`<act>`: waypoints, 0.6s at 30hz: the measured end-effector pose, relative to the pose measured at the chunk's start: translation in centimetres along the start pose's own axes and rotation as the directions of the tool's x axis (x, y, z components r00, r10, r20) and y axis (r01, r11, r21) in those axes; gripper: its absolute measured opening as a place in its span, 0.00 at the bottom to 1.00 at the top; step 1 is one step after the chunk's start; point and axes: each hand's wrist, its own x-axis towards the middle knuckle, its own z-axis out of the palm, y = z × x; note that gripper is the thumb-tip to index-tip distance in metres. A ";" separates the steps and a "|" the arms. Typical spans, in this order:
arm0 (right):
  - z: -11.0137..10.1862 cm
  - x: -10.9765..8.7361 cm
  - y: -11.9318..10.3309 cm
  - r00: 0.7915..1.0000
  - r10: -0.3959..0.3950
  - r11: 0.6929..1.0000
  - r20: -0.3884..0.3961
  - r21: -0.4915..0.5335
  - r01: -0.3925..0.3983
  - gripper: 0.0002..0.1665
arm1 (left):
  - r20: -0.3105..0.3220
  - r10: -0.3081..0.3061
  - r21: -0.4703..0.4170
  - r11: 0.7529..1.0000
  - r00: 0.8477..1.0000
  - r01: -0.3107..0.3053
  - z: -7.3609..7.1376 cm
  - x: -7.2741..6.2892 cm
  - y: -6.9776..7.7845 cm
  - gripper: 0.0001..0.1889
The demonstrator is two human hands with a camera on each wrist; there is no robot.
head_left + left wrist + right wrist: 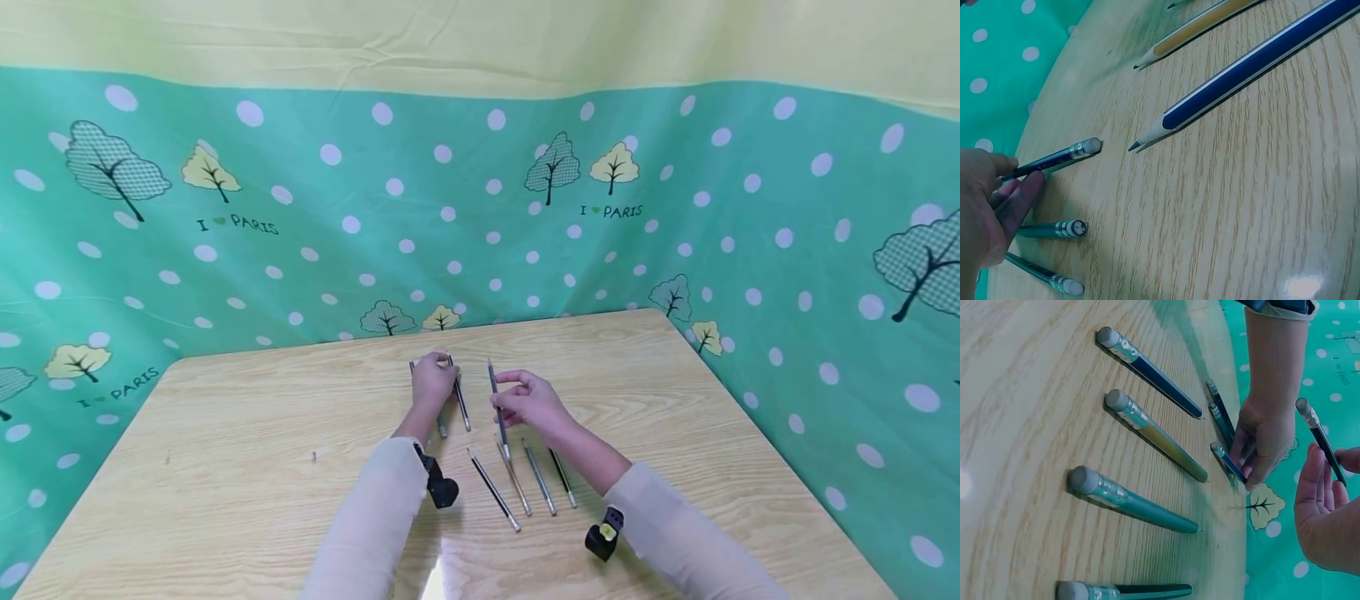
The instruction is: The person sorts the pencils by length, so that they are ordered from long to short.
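My left hand (433, 382) is at the far side of the table, its thumb and fingers pinching a dark pencil (1054, 159) that lies there, eraser end toward me. Two more pencils, one green (1054, 229) and one dark (1038, 270), lie beside it, partly hidden by the hand. My right hand (528, 402) holds another dark pencil (1322, 442) between thumb and fingers, tip pointing away. Closer to me lie a dark blue pencil (493, 490), a yellow pencil (516, 482), a green pencil (540, 479) and a black one (563, 477), side by side with tips pointing away.
The wooden table (247, 450) ends at the back and right against a green dotted curtain (450, 200) printed with trees. A small dark speck (313, 456) shows on the tabletop left of my hands. Each wrist carries a small black camera (442, 490).
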 end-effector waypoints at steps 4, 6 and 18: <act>-0.1 0.1 0.0 1.000 0.002 1.000 -0.007 0.002 -0.002 0.23 | 0.012 -0.006 0.028 1.000 1.000 0.006 0.1 0.0 0.0 0.21; -0.2 0.1 0.0 1.000 -0.002 1.000 -0.005 0.011 0.002 0.23 | 0.014 -0.001 0.044 0.999 1.000 0.001 0.1 -0.1 0.0 0.20; -0.6 0.5 -0.1 0.999 0.031 0.999 -0.043 0.029 -0.030 0.22 | 0.038 0.051 0.160 0.986 0.998 -0.056 0.2 -0.4 0.0 0.18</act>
